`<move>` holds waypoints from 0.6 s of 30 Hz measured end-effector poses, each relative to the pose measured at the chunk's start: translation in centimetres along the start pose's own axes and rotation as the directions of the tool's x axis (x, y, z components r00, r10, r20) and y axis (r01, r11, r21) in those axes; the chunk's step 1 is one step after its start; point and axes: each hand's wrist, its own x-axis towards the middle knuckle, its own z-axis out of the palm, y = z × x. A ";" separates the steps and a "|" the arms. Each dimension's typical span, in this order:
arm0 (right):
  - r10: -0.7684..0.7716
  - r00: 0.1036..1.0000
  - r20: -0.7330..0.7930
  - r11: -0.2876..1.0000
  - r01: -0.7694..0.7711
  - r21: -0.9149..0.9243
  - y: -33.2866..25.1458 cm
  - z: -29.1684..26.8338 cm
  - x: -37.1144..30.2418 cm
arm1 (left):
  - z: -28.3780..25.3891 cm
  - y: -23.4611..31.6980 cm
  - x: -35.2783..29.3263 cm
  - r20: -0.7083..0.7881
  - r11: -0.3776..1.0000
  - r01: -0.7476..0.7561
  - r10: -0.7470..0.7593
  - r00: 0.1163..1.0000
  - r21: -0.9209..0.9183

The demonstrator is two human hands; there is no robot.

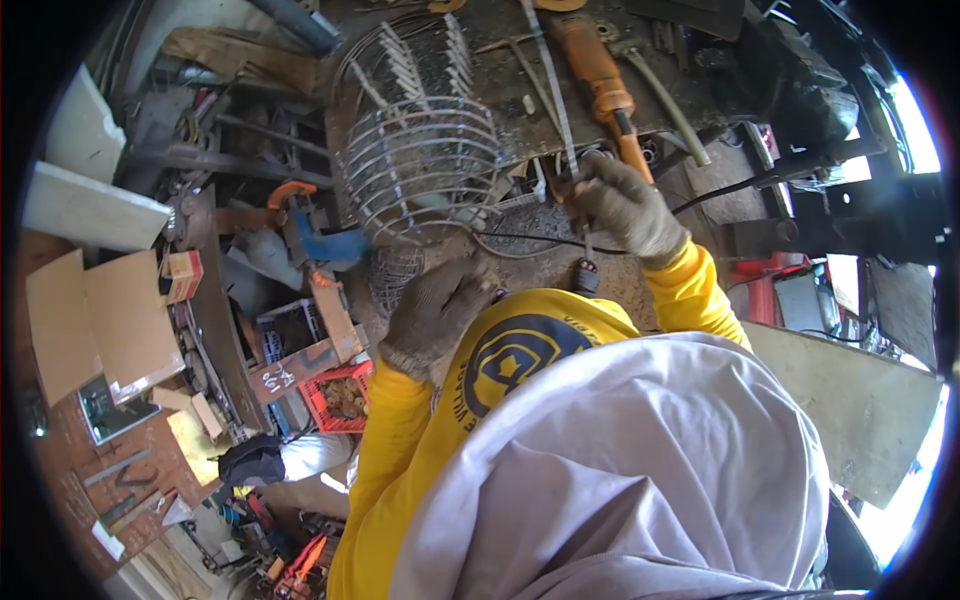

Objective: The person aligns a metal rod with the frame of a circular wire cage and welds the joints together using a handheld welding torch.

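Note:
My right hand (630, 212), in a brown work glove, is closed around a long, narrow metal bar (548, 75). The bar runs from the far workbench down past my fist toward the floor. My left hand (432, 312), also gloved, is close to my chest with its fingers loosely bent and a gap beside the thumb; nothing shows in it. Ahead of it, at the bench edge, is a rounded cage of bent metal rods (420, 165), with zigzag metal pieces (402, 62) jutting from its far side. An orange power tool (590, 65) lies right of the bar.
A hammer (668, 105) lies on the dark workbench (505, 125) beside the power tool. A black cable (715, 198) curves past my right hand. To the left are a blue clamp-like tool (325, 245), a red crate (335, 400) and an open cardboard box (130, 320).

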 end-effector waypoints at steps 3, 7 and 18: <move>0.033 0.992 0.122 0.995 -0.022 -0.093 1.3 5.4 0.9 | 1.8 2.7 2.1 -0.289 0.944 -0.281 0.321 0.902 0.171; -0.362 0.926 0.111 0.827 0.374 -0.420 2.3 11.6 1.4 | 1.8 1.6 1.6 -0.413 0.954 -0.214 0.113 0.904 -0.208; 0.069 0.992 -0.107 0.978 -0.089 -0.191 6.2 9.6 1.2 | -4.2 -0.3 -5.8 -0.290 0.901 0.309 -0.397 0.871 -0.305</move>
